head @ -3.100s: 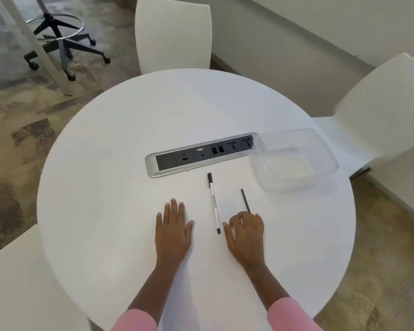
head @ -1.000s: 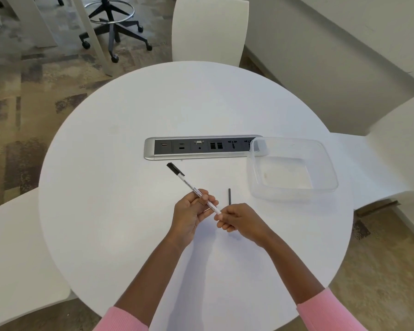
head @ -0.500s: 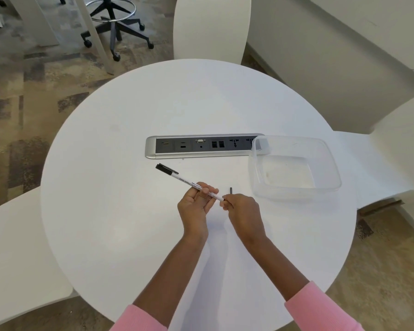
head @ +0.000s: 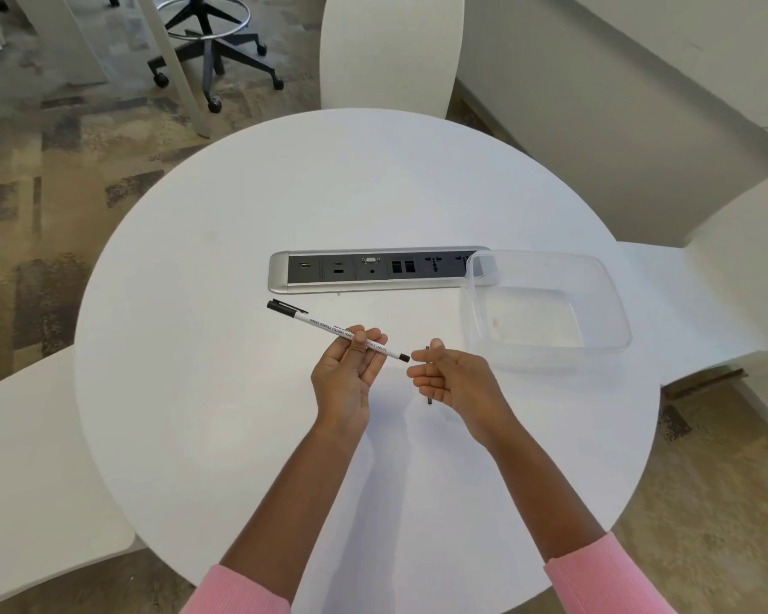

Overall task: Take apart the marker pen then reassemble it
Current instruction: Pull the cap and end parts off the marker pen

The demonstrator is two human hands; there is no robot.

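Observation:
A white marker pen (head: 329, 327) with printed text is held in the air over the round white table (head: 222, 392). My left hand (head: 344, 374) pinches the barrel near its right end, palm up. The black cap (head: 280, 306) points far left; a small black end (head: 403, 357) points right. My right hand (head: 455, 383) hovers just right of that end, fingers loosely curled, not touching the pen. A thin black rod (head: 429, 400) lies on the table under my right hand, mostly hidden by it.
A clear plastic container (head: 612, 303) sits at the right. A silver and black socket strip (head: 373, 270) is set into the table's middle. White chairs (head: 391, 51) stand around the table, and an office stool (head: 209, 46) is at the far left.
My right hand has come off the pen's right end and drawn slightly to the right. The left hand keeps the pen, whose capped end has swung further left.

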